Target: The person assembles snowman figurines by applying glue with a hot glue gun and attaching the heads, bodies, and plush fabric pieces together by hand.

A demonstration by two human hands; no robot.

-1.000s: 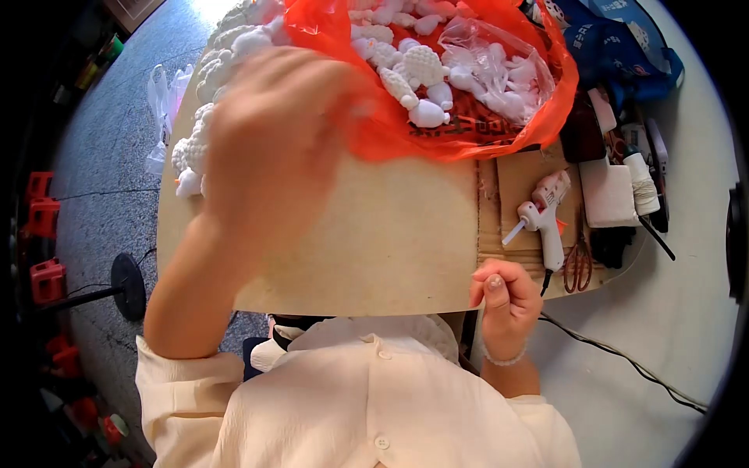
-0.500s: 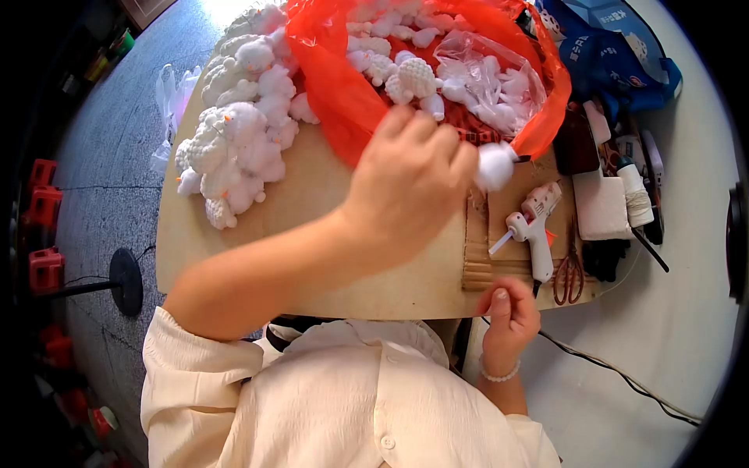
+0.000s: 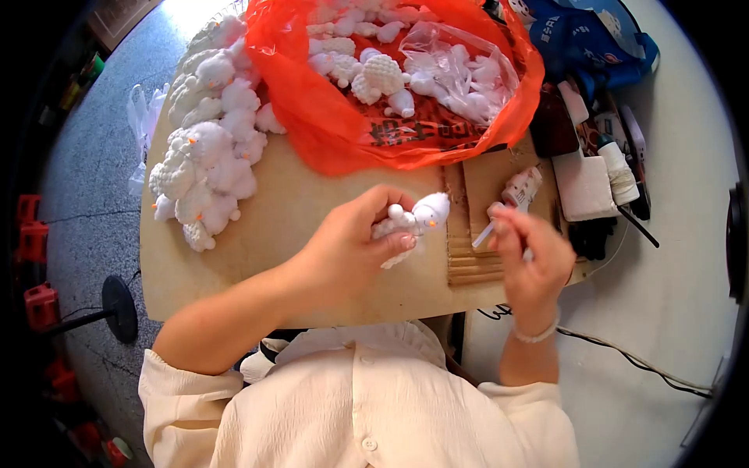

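My left hand (image 3: 355, 238) is closed round a small white crocheted doll (image 3: 431, 212) with an orange nose, held above the wooden board (image 3: 304, 234). My right hand (image 3: 537, 261) is raised at the glue gun (image 3: 521, 187), its fingers pinched together in front of the gun's body. Whether they grip the gun or only cover it is unclear. Behind my hands a red plastic bag (image 3: 312, 136) lies open with white crocheted pieces (image 3: 382, 76) and a clear bag (image 3: 460, 74) inside. A heap of white dolls (image 3: 207, 160) rests on the board's left side.
Corrugated cardboard (image 3: 472, 269) lies under the glue gun. To the right stand a white box (image 3: 581, 187), a spool of white cord (image 3: 620, 173) and a black rod (image 3: 638, 226). A blue bag (image 3: 601, 43) is at the back right. A cable (image 3: 624, 359) runs along the lower right.
My left hand has come back toward me with the white doll, its orange nose now visible. My right hand has moved up to the glue gun.
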